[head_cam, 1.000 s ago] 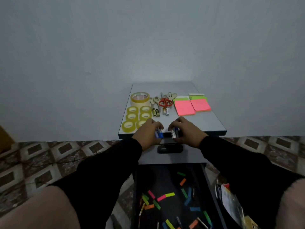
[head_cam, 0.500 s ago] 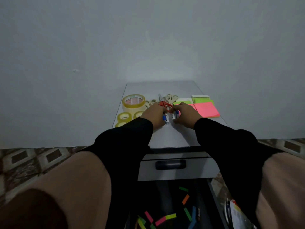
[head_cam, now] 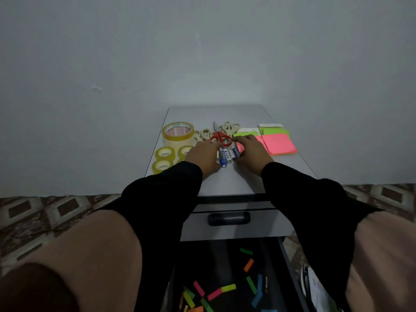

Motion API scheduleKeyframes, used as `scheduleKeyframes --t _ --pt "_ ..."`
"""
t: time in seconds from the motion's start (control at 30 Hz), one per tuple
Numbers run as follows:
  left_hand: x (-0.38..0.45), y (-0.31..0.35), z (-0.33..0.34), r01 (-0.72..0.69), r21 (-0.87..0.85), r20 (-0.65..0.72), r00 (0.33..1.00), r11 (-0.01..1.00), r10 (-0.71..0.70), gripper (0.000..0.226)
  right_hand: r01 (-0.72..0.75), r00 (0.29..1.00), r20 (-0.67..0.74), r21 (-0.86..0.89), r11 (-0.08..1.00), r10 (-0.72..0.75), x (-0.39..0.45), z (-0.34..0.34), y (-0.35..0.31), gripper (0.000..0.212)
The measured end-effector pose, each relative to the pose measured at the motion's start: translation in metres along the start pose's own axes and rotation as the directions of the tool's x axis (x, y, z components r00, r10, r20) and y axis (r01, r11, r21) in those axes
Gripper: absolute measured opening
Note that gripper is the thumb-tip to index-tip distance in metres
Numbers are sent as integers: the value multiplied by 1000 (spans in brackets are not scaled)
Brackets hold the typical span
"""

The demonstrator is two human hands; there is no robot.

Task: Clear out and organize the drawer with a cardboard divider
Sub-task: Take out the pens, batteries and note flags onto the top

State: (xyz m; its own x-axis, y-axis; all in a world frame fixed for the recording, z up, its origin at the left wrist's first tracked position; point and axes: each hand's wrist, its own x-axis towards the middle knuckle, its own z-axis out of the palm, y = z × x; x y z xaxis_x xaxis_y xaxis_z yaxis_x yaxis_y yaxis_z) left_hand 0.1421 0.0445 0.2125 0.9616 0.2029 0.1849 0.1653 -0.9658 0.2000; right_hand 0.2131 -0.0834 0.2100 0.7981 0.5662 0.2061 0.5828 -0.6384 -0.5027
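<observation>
Open dark drawer (head_cam: 283, 251) below, littered with small coloured paper strips (head_cam: 228, 287). Up on the grey cabinet top (head_cam: 227, 181), left hand (head_cam: 203, 155) and right hand (head_cam: 253, 149) bracket a row of four visible small cylindrical batteries (head_cam: 226, 155), fingers extended and pressing in from both sides. Beside them: one large clear tape roll (head_cam: 177, 133), three visible small yellow tape rolls (head_cam: 165, 153), red-handled scissors (head_cam: 220, 137), pink sticky-note pads (head_cam: 280, 144).

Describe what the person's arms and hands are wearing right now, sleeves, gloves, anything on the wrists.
Both arms wear long black sleeves that end at the wrists, over the left hand and the right hand. The hands are bare: no gloves, and no rings, watch or bands show. The cuffs look plain, with no visible markings. The dim light hides finer fabric detail.
</observation>
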Motion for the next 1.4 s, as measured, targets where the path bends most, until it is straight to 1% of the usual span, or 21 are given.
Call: scheduleKeyframes --t 0.17,0.4,0.5,0.6,0.7,0.9,1.0,1.07,1.2,1.4 --pt "-8 2 -4 -5 -6 -5 1000 1000 5 60 -29 999 30 21 999 28 -9 -6 -1 64" --pt "-43 12 -22 -33 -48 6 999 998 33 64 48 997 70 -51 998 -44 -43 -34 -16 51" --pt "-72 17 -29 -29 -116 50 998 993 35 68 69 989 132 -47 997 -62 -68 -45 -23 46" --pt "-111 22 -30 -47 -194 52 997 980 58 63 63 976 209 -46 997 -52 -101 -50 -27 42" --pt "-143 23 -24 -49 -214 53 997 976 62 58 67 960 276 -86 994 -41 -128 -46 -28 39" --pt "-193 16 6 4 -234 156 987 972 34 57 52 928 373 -127 991 -1 -174 -25 -14 37" --pt "-215 12 29 37 -248 250 968 968 27 56 22 906 421 -148 989 42 -195 -11 -4 37" --pt "-227 8 45 53 -250 283 959 967 21 54 13 891 450 -162 987 62 -206 -2 3 38" --pt "-244 -6 80 91 -192 360 933 977 -16 50 -10 854 510 -183 983 103 -219 23 18 39" --pt "-258 -28 122 147 -119 460 884 982 -77 48 -52 795 585 -196 979 160 -236 67 50 32"
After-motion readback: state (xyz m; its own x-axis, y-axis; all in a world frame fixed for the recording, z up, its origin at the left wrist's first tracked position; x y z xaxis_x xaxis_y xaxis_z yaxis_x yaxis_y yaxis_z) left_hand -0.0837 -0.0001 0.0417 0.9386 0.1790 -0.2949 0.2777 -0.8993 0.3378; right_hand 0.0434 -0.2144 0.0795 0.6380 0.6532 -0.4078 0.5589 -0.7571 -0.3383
